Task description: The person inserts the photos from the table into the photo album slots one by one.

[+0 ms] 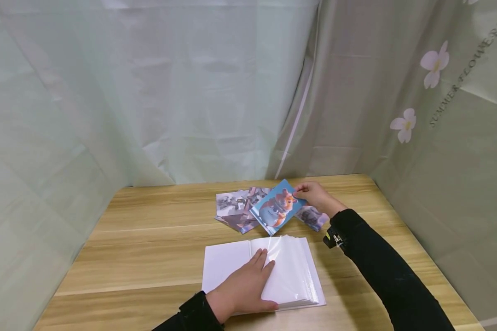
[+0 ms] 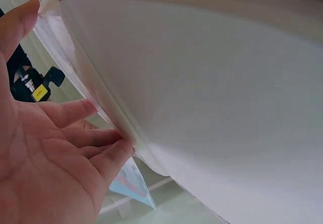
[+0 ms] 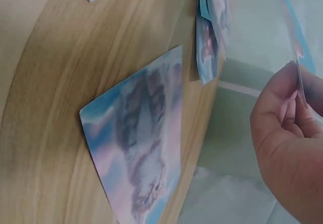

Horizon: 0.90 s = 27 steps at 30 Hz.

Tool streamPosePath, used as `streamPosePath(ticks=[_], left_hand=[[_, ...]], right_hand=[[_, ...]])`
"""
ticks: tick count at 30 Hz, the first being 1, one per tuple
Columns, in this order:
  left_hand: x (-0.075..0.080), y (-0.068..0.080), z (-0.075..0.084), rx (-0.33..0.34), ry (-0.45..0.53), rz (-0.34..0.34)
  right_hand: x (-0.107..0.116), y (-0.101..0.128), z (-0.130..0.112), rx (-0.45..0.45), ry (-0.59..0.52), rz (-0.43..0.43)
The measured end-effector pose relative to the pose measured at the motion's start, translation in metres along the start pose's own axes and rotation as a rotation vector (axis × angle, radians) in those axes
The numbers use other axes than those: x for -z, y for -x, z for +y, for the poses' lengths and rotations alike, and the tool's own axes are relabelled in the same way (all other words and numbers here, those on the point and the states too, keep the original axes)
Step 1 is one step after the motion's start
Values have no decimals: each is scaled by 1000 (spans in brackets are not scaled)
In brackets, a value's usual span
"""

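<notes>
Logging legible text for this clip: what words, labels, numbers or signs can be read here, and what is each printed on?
"SUMMER FLOWERS": printed slantwise on the flowered curtain at the right, beside its pink blossoms.
Yellow label on the black wrist device, seen from the left wrist view: too small to read.
Hamster picture card pinched by the right hand: no text visible.
Open white album under the left hand: no text visible.

Black long sleeves (image 1: 381,271); black wrist camera (image 1: 333,239), yellow label.
</notes>
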<state>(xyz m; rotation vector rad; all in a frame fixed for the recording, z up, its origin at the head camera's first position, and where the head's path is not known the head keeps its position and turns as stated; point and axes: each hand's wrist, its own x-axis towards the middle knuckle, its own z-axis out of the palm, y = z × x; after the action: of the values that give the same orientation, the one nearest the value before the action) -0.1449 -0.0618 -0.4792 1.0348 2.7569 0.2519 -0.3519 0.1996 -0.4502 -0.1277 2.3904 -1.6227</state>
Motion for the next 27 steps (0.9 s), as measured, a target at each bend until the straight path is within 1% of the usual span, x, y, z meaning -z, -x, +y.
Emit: streamPosePath(ticks=[7, 17, 23, 27], left_hand=[[0, 1, 0, 0, 4, 7], [2, 2, 2, 8, 22, -1], [1, 3, 2, 6, 20, 4], [0, 2, 2, 1, 23, 7]], right_hand=[[-1, 1, 2, -22, 4, -16], [0, 0, 2, -25, 53, -47], [2, -4, 2, 10, 110, -96], [3, -7, 1, 36, 117, -127]])
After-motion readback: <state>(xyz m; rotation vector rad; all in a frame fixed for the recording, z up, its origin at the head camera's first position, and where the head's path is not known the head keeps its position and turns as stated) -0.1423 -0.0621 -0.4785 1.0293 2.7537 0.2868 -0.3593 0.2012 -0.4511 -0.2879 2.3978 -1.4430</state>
